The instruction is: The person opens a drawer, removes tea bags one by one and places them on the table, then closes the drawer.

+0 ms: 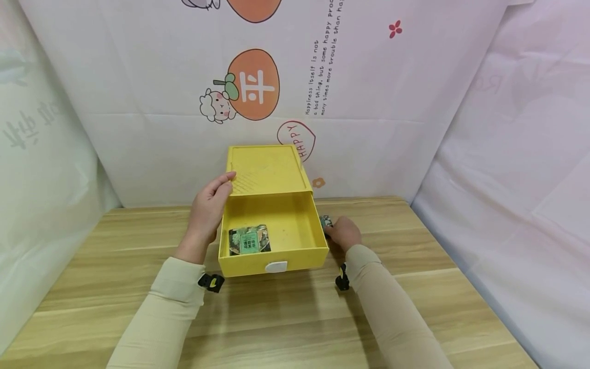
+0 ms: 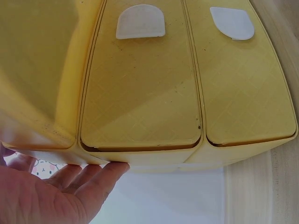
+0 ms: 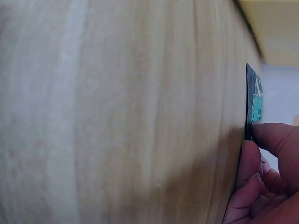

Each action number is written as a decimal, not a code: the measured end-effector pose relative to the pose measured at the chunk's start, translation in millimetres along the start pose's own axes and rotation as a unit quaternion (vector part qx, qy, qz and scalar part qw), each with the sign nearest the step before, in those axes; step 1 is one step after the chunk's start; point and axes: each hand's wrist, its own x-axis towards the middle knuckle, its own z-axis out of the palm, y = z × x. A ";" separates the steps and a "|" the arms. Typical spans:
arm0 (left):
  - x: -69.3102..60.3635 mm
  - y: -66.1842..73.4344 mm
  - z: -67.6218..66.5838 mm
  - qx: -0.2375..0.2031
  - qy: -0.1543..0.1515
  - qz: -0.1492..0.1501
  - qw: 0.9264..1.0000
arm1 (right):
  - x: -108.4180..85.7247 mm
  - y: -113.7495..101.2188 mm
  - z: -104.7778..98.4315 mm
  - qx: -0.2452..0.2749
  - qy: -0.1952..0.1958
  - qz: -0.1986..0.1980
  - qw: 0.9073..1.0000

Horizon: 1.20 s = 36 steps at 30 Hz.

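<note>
A yellow drawer cabinet (image 1: 269, 169) stands on the table with its top drawer (image 1: 295, 225) pulled out. Inside that drawer, at the front left, lies a flat green printed packet (image 1: 250, 239). My left hand (image 1: 207, 210) rests against the cabinet's left side near the top, its fingers fairly straight along the wall in the left wrist view. To the right of the drawer, low at the table, my right hand (image 1: 345, 233) pinches a second green printed packet (image 3: 255, 100) by its near end. The drawer's side partly hides this packet in the head view.
Two closed lower drawers with white tabs, a middle one (image 2: 140, 93) and a bottom one (image 2: 247, 84), show in the left wrist view. Behind the wooden table (image 1: 267, 323) hangs a white printed cloth (image 1: 359, 102). Pale sheets flank both sides.
</note>
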 end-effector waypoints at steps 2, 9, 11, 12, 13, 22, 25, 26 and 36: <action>-0.2 0.2 0.0 -0.001 0.000 -0.002 1.000 | 0.7 0.4 0.8 0.001 0.000 0.003 1.000; -0.7 2.0 -0.3 0.001 -0.001 -0.005 1.000 | 0.8 0.0 2.2 0.007 0.005 0.021 1.000; -0.8 1.8 -0.1 0.001 -0.001 -0.007 1.000 | 1.2 -0.1 2.8 0.005 0.008 0.022 1.000; -0.8 1.9 -0.1 0.001 -0.001 -0.007 1.000 | 1.3 -0.2 3.2 0.004 0.010 0.023 1.000; -0.8 1.9 -0.2 0.000 -0.001 -0.007 1.000 | 1.5 -0.2 3.6 0.003 0.011 0.022 1.000; -1.4 2.8 0.1 -0.001 -0.001 -0.008 1.000 | 0.2 1.7 1.4 0.020 -0.007 0.020 1.000; -1.9 3.7 -0.5 0.000 -0.002 -0.008 1.000 | 1.7 2.2 -0.4 0.027 -0.019 0.025 0.999; -2.1 4.1 -0.7 0.000 -0.003 -0.008 1.000 | 2.5 2.4 -0.8 0.029 -0.023 0.027 0.999; -0.9 1.7 -0.3 -0.001 -0.001 -0.007 1.000 | 7.5 4.5 0.3 0.047 -0.035 0.030 0.998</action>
